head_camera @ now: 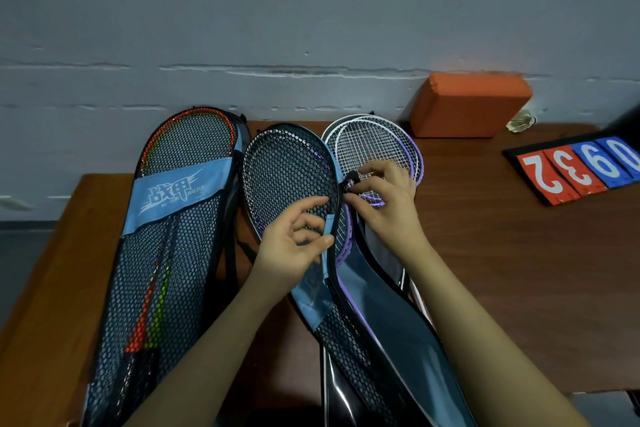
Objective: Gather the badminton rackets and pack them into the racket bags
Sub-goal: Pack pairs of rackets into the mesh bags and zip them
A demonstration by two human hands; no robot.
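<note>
At nine o'clock on the wooden table (pixel 485 236) lies a packed racket bag (pixel 166 253), its mesh showing red and green rackets inside, long axis running from six toward twelve. At the centre lies the second racket bag (pixel 291 170), head toward twelve, with purple rackets (pixel 346 232) showing at its open right edge. The left hand (pixel 294 246) pinches the blue trim of that edge between thumb and curled fingers, steadying it. Just to its three o'clock, the right hand (pixel 384 204) pinches the black zipper pull (pixel 351 181) at the bag's edge. The zip track curves round the head toward twelve, so the right hand is the nearer for closing it. Farther right, two white-and-purple rackets (pixel 377 146) lie unpacked, heads toward twelve. An orange block (pixel 467 107) and scoreboard (pixel 581 170) sit around two o'clock.
</note>
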